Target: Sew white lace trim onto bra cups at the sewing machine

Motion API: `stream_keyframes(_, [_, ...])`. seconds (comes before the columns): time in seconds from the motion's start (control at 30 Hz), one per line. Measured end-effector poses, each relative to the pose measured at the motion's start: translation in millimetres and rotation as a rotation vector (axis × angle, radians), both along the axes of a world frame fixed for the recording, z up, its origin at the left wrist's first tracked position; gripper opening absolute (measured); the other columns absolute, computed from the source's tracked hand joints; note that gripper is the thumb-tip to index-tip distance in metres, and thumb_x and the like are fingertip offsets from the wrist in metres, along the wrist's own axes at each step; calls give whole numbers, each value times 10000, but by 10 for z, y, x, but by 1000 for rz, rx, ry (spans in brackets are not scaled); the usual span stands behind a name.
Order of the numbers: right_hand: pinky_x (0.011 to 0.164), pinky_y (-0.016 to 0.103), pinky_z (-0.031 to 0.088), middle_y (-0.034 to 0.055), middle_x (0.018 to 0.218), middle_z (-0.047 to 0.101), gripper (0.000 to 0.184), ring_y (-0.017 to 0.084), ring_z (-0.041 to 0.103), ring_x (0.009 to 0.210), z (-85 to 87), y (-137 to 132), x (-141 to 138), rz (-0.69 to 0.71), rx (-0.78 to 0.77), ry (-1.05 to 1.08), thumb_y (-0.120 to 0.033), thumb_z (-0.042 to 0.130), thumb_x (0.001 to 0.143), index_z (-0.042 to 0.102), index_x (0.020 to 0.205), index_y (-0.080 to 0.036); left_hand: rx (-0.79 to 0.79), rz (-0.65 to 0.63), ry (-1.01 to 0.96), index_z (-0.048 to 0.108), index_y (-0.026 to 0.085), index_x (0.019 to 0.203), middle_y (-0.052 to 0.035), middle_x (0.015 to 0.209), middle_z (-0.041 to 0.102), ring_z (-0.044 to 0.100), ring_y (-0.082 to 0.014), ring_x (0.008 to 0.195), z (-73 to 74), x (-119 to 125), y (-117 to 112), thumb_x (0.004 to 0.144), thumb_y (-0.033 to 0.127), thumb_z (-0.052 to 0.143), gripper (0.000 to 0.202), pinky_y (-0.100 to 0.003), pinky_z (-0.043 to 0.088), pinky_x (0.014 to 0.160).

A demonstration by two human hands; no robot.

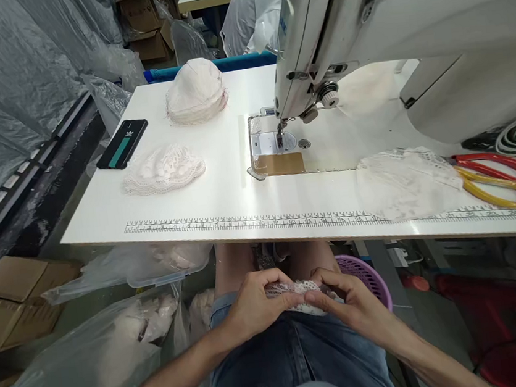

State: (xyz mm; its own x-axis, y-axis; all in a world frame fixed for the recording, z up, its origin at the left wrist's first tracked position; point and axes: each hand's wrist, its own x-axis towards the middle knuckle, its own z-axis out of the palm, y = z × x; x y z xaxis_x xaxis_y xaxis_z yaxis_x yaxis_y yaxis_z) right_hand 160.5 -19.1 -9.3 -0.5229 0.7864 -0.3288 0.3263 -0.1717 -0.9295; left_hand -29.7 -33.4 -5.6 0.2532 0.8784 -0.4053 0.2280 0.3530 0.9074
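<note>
I see left hand [261, 302] and right hand [346, 295] pinching white lace [303, 287] over lap [299, 350], nearer than table [230, 190]. Printed ruler [261, 221] along near edge; black phone [122, 145] at left, logo [129, 134] lettering too small to read.

White on white, with red, yellow and purple
The table [225, 194] is white, with black ruler markings [242, 221] along its front edge. Just off that edge, the lace piece [306, 285] appears white with an openwork pattern, though it is partly covered. Near the left edge, the phone [122, 145] is black with a teal stripe; the lace pile [164, 170] beside it is whitish. Toward the front right corner, the scissors [467, 160] have one red handle, one yellow. The basket [367, 274] is purple.
</note>
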Motion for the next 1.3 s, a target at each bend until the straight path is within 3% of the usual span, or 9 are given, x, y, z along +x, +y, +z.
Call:
stream_keyframes(0.33, [557, 234, 322, -31, 615, 435, 353, 105, 405, 595, -2, 21, -128, -7, -83, 51, -480, 528, 846, 501, 687, -166, 73, 37, 29, 667, 127, 767, -12, 695, 653, 551, -110, 637, 102, -166, -5, 780, 293, 609, 176, -186, 398, 583])
stream_keyframes(0.5, [525, 224, 319, -26, 602, 460, 355, 102, 419, 564, 166, 113, -245, 42, -13, 26, -471, 502, 861, 522, 690, -160, 149, -17, 182, 680, 140, 755, -9, 696, 666, 559, -119, 642, 456, -311, 125, 771, 260, 593, 150, -201, 394, 595])
stream_keyframes(0.6, [493, 214, 288, -39, 561, 426, 367, 92, 384, 528, 376, 280, -310, 87, 128, -13, -452, 471, 879, 475, 643, -170, 284, -144, 351, 688, 155, 744, 3, 649, 651, 539, -117, 600, 804, -397, 456, 769, 258, 577, 153, -212, 365, 563])
stream_keyframes(0.7, [499, 220, 308, -31, 537, 467, 383, 102, 430, 512, 559, 562, -278, 117, 348, -155, -427, 414, 907, 461, 617, -180, 408, -347, 472, 683, 147, 762, 4, 612, 615, 486, -104, 530, 1039, -421, 1044, 771, 286, 567, 182, -217, 322, 507])
stream_keyframes(0.8, [517, 242, 346, -13, 535, 535, 369, 129, 501, 504, 638, 923, -123, 110, 621, -405, -383, 363, 929, 502, 647, -191, 496, -560, 504, 659, 131, 731, -5, 662, 604, 476, -98, 555, 1077, -372, 1748, 756, 289, 587, 175, -215, 318, 513])
stream_keyframes(0.9, [508, 244, 369, 4, 635, 601, 243, 142, 549, 533, 638, 1275, 51, 95, 927, -499, -272, 343, 937, 560, 852, -204, 446, -656, 541, 649, 133, 722, -8, 687, 603, 492, -108, 591, 982, -284, 2281, 726, 282, 617, 152, -217, 326, 517])
stream_keyframes(1.07, [510, 237, 418, 86, 989, 627, 402, 165, 608, 753, 581, 1717, 91, 272, 1379, -465, -20, 287, 862, 528, 1122, -208, 376, -698, 587, 642, 151, 715, 20, 629, 553, 440, -95, 547, 867, -180, 2526, 716, 293, 616, 145, -221, 293, 480])
stream_keyframes(1.17, [598, 277, 482, 107, 1114, 601, 375, 197, 594, 918, 530, 1873, 38, 344, 1468, -464, -20, 314, 866, 545, 1108, -188, 335, -720, 615, 647, 159, 753, 27, 637, 556, 455, -92, 557, 893, -150, 2542, 722, 281, 611, 131, -213, 308, 487])
stream_keyframes(1.3, [620, 308, 487, 111, 1052, 633, 334, 209, 596, 894, 451, 1946, 18, 373, 1520, -465, -30, 322, 883, 575, 1070, -140, 375, -792, 666, 644, 177, 757, 36, 651, 577, 482, -91, 582, 913, -135, 2683, 731, 292, 626, 119, -205, 326, 513])
